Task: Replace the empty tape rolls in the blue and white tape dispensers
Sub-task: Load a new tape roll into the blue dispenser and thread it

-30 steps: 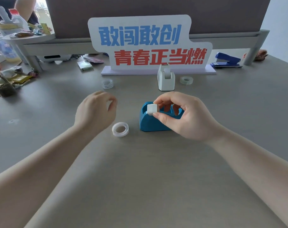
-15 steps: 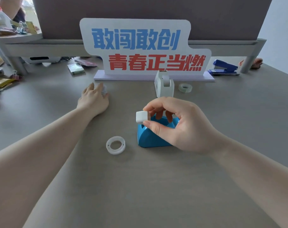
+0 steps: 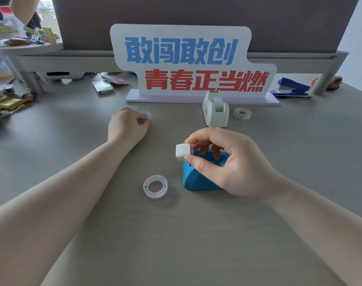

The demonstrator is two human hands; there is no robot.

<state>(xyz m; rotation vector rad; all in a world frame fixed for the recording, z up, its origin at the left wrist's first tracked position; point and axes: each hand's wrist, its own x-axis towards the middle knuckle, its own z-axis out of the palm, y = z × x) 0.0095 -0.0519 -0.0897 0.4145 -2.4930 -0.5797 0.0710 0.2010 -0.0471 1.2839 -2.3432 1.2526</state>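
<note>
The blue tape dispenser [image 3: 196, 180] stands on the grey desk, partly behind my right hand [image 3: 227, 164]. That hand pinches a small white spool hub [image 3: 183, 151] between thumb and forefinger just above the dispenser's left end. An empty white roll core [image 3: 155, 186] lies flat to the dispenser's left. Farther back, my left hand [image 3: 127, 126] curls its fingers round a clear tape roll [image 3: 145, 115] on the desk. The white tape dispenser [image 3: 216, 110] stands upright before the sign, with another clear tape roll [image 3: 242, 113] beside it on the right.
A white sign with blue and red characters [image 3: 188, 62] stands at the back. A blue stapler [image 3: 291, 88] lies back right. Sticky notes [image 3: 103, 87], binder clips and packets clutter the far left. Another person's arm shows at the top left.
My left hand reached forward from beside the empty core to the clear tape roll and closed its fingers on it. My right hand kept hold of the white hub over the blue dispenser.
</note>
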